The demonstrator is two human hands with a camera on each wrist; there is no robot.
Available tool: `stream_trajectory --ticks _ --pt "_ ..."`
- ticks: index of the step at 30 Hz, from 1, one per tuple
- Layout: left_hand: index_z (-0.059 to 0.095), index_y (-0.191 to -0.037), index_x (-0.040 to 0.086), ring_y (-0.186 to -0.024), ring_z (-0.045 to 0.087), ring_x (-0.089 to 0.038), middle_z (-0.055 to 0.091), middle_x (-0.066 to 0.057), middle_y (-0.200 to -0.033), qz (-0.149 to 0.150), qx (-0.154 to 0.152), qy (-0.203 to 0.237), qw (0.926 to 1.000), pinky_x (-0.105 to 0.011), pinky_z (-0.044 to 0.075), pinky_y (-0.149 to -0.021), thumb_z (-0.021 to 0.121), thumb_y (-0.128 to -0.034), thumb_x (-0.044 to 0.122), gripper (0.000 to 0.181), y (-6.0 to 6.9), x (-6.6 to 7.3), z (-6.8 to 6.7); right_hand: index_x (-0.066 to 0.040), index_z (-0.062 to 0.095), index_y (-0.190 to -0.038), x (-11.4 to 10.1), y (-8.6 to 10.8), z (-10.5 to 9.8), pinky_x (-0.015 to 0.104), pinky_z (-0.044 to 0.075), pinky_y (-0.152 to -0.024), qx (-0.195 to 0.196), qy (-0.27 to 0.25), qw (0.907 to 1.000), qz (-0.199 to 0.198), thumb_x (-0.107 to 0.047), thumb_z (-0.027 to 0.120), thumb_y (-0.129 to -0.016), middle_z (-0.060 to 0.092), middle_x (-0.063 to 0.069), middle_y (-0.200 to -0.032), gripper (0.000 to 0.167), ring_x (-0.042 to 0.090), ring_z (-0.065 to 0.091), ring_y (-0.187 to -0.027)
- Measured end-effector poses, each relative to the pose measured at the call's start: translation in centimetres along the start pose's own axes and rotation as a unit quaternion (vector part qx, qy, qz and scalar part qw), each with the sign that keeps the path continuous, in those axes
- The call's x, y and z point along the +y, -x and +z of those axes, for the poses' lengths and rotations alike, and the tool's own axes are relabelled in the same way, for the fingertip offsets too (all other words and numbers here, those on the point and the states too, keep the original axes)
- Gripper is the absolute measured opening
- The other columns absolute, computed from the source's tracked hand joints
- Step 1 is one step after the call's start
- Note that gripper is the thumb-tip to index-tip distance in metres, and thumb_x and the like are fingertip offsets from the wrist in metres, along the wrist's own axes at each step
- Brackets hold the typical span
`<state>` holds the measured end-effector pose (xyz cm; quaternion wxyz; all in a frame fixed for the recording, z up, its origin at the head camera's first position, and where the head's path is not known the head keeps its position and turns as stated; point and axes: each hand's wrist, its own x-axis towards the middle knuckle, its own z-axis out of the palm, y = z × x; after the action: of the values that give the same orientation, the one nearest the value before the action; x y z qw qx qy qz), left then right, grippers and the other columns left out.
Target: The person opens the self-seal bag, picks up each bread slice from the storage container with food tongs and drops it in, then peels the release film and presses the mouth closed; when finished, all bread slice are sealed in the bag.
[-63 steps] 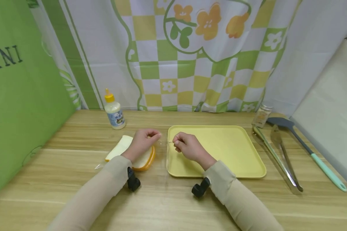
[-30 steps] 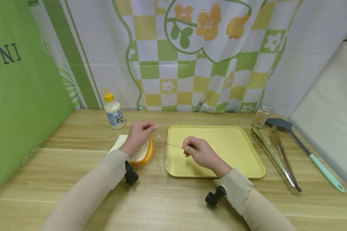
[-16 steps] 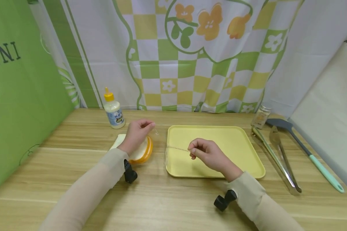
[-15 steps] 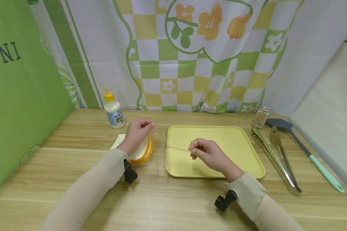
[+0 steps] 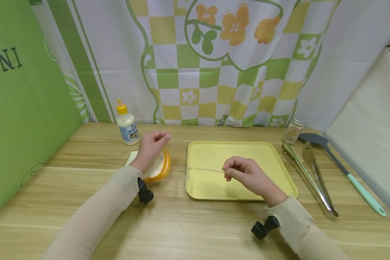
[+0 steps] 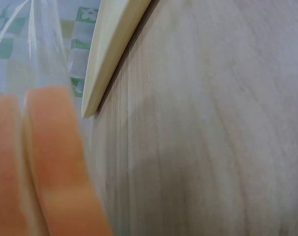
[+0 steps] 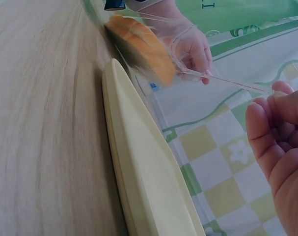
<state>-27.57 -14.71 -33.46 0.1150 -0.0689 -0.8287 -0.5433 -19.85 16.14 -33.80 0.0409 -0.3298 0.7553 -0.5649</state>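
Bread slices (image 5: 164,169) with orange-brown crusts lie left of the tray, inside a clear plastic bag (image 7: 178,42). My left hand (image 5: 151,150) is above them, its thumb and fingers pinching the bag's clear film. Over the tray, my right hand (image 5: 247,175) pinches the end of a thin tear strip (image 7: 237,83). In the right wrist view that strip stretches taut from the bag to my right fingertips. The left wrist view has two crusts (image 6: 60,157) close up, with film above them; neither hand's fingers show there.
A yellow tray (image 5: 211,189) lies right of the bread. A squeeze bottle (image 5: 129,130) with a yellow cap stands behind my left hand. At the right are a glass jar (image 5: 293,133), metal tongs (image 5: 307,177) and a spatula (image 5: 347,169) with a mint handle. A curtain hangs behind.
My right hand has moved right and slightly toward me, drawing out a longer length of strip. My left hand has shifted a little left and away, still pinching the film.
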Motion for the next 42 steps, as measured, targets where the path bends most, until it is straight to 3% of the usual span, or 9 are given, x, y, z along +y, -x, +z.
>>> stream_trajectory --ticks 8,13,18,22,33,42 --pt "0.069 -0.097 0.001 -0.073 0.051 -0.012 0.066 -0.011 -0.086 0.008 0.028 0.001 0.9996 -0.018 0.043 -0.061 0.063 -0.0892 0.023 0.024 0.0 -0.4 0.2 0.011 0.053 -0.094 -0.3 0.9 -1.0 0.026 0.052 -0.068 -0.016 -0.042 0.9982 -0.04 0.0 0.049 -0.094 0.059 -0.004 -0.081 0.012 0.009 0.058 -0.072" --pt "0.069 -0.098 0.002 -0.075 0.052 -0.012 0.065 -0.01 -0.086 -0.005 0.031 0.004 0.9995 -0.019 0.044 -0.063 0.062 -0.0898 0.024 0.024 0.0 -0.4 0.3 0.007 0.054 -0.095 -0.8 1.4 -1.4 0.026 0.052 -0.068 -0.032 -0.067 0.9945 -0.074 0.004 0.046 -0.094 0.06 -0.004 -0.085 0.009 0.01 0.058 -0.074" --pt "0.068 -0.099 0.001 -0.074 0.052 -0.011 0.065 -0.01 -0.087 -0.013 0.037 0.015 0.9991 -0.019 0.045 -0.064 0.061 -0.09 0.023 0.025 -0.1 -1.0 0.5 -0.002 0.058 -0.098 -1.4 1.9 -1.7 0.027 0.052 -0.067 -0.042 -0.089 0.9907 -0.094 0.008 0.044 -0.093 0.06 -0.004 -0.087 0.017 0.01 0.058 -0.075" --pt "0.068 -0.098 0.001 -0.075 0.052 -0.011 0.064 -0.008 -0.086 -0.036 0.038 0.031 0.9982 -0.018 0.044 -0.063 0.062 -0.0894 0.022 0.024 -0.1 -1.5 0.8 -0.004 0.058 -0.099 -1.7 2.0 -2.0 0.026 0.052 -0.067 -0.051 -0.11 0.9869 -0.107 0.009 0.044 -0.093 0.06 -0.002 -0.089 0.02 0.01 0.058 -0.076" --pt "0.067 -0.101 -0.001 -0.074 0.051 -0.011 0.062 -0.005 -0.083 -0.044 0.031 0.036 0.9979 -0.019 0.044 -0.062 0.061 -0.0903 0.022 0.026 0.2 -2.3 1.5 -0.002 0.057 -0.103 -2.0 2.1 -3.2 0.024 0.05 -0.071 -0.055 -0.174 0.9651 -0.188 0.011 0.04 -0.093 0.06 0.001 -0.099 0.023 0.011 0.057 -0.083" --pt "0.068 -0.1 -0.001 -0.074 0.051 -0.013 0.063 -0.008 -0.084 -0.034 0.033 0.039 0.9981 -0.02 0.043 -0.062 0.062 -0.0894 0.024 0.028 0.3 -2.6 1.7 0.007 0.056 -0.108 -1.6 2.8 -4.7 0.025 0.05 -0.078 -0.04 -0.279 0.9357 -0.213 0.017 0.031 -0.092 0.058 0.011 -0.105 0.031 0.018 0.057 -0.089"
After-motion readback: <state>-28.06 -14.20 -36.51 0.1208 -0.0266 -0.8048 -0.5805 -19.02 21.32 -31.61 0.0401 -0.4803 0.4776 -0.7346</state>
